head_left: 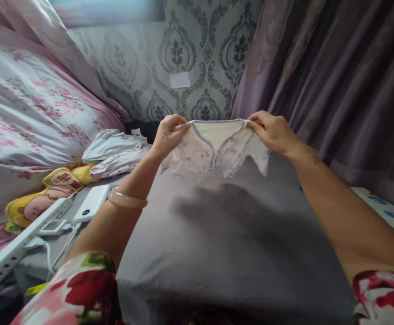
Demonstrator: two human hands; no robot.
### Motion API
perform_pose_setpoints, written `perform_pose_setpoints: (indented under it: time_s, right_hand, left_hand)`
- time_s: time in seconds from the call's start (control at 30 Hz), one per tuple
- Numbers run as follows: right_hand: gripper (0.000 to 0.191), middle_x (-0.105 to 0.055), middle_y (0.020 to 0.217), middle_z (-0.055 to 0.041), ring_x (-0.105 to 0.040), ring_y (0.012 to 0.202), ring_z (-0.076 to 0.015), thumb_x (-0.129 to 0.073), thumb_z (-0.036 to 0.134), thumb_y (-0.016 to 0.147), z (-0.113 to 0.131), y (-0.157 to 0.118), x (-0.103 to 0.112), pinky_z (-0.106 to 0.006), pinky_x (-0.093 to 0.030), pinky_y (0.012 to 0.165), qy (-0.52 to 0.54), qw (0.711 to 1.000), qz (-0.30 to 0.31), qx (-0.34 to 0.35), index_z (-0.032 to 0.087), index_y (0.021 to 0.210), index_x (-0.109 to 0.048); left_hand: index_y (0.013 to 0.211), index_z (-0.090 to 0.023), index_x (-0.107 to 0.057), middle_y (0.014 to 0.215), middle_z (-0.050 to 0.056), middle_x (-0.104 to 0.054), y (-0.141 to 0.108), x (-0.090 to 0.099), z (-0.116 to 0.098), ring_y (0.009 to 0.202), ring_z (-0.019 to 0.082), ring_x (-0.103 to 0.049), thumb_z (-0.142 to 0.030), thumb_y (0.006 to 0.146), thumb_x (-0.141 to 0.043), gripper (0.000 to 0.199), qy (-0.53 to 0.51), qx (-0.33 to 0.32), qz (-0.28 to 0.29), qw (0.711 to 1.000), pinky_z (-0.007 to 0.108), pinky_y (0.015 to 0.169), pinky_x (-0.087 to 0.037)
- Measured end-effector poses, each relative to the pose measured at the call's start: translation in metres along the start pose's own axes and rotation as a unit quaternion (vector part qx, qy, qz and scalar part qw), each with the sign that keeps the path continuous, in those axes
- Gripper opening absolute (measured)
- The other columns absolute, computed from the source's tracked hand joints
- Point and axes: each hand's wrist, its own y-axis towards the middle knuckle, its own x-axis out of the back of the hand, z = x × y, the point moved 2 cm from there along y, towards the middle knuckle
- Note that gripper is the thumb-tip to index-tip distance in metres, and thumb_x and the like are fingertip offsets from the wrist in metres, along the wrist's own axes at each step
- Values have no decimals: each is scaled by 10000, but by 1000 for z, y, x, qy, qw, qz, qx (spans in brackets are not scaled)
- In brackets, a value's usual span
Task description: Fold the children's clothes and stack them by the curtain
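Over the far part of a grey sheet [197,243], a small pale shirt [200,151] is held up by its two shoulders, with its front facing the wearer of the camera. The left hand [170,134] is clamped on the shirt's left-side shoulder as seen here, thumb and fingers pinched together on the cloth. The right hand [271,132] grips the opposite shoulder in the same way. The neckline is stretched between the two hands and carries a grey-blue trim that runs down to a V at the front. A faint print shows on the cloth. The lower edges hang in uneven points; whether they touch the sheet cannot be told. A broad shadow lies on the sheet below the shirt.

A pale bracelet [128,199] sits on the left forearm. Both arms have flowered sleeves [90,289].

To the left of the left hand, a pile of folded clothes [115,151] lies next to a yellow cushion [36,207]. Nearer the wearer are a white power bank [92,203], a charger [53,227] and a long power strip [17,249]. Flowered fabric [41,99] fills the left side, patterned wallpaper [142,67] the back, and a purple curtain [305,81] the right.
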Motion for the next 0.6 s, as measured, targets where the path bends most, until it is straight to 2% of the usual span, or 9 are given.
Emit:
perform_pose_setpoints:
  time_s: [0.07,0.13,0.23,0.3,0.4,0.47,0.53,0.6]
  right_hand:
    - [497,-716,964,-74,-635,938,-287,-470,660,870,0,-3,1,-379,-453,764,-10,999,-29,-11,259,1068,-687]
    - [485,-722,949,-70,-640,927,-284,-506,668,848,2,-9,4,-386,-462,766,0,999,-32,-14,262,1017,-708]
    - [470,-731,881,-50,-655,860,-258,-571,688,792,4,-24,10,-377,-486,733,80,996,22,-36,276,956,-730]
    - [486,-729,816,-36,-664,807,-238,-594,709,752,2,-34,13,-365,-502,698,141,985,66,-67,277,922,-740]
    - [493,-724,772,-30,-669,778,-223,-604,710,734,-1,-39,12,-350,-511,674,185,971,112,-98,264,883,-750]
    - [457,-721,764,-28,-666,791,-226,-641,679,727,0,-33,9,-340,-506,673,172,971,133,-95,255,853,-755]
    - [422,-718,764,-26,-661,824,-239,-681,647,711,5,-26,7,-332,-499,680,146,976,141,-81,250,830,-759]
    - [421,-724,791,-24,-657,858,-246,-683,643,710,10,-23,8,-328,-495,694,151,973,162,-69,252,846,-763]
  left_hand:
    - [744,-189,-639,719,17,-558,0,-1,-2,768,148,-495,-324,776,-665,141,-5,6,5,1000,237,624,-399]
    - [753,-186,-641,704,17,-563,-4,3,-7,750,144,-510,-347,781,-668,166,-13,9,18,1000,236,611,-407]
    - [788,-178,-653,681,18,-578,-16,20,-23,698,137,-537,-387,798,-659,209,-36,21,85,996,235,584,-420]
    - [831,-177,-676,684,26,-604,-23,33,-34,671,139,-562,-415,806,-656,240,-58,30,169,983,245,578,-441]
    - [836,-175,-701,668,41,-628,-25,41,-37,654,156,-595,-424,812,-649,256,-56,33,220,973,276,592,-464]
    - [750,-178,-703,607,28,-611,-21,33,-29,647,159,-594,-396,772,-683,220,-5,33,217,976,271,589,-452]
    - [648,-178,-685,552,14,-581,-18,22,-20,672,167,-595,-363,719,-721,201,59,30,183,981,263,607,-445]
    - [664,-177,-700,573,19,-599,-16,16,-14,696,169,-600,-382,728,-708,215,56,34,154,986,264,622,-450]
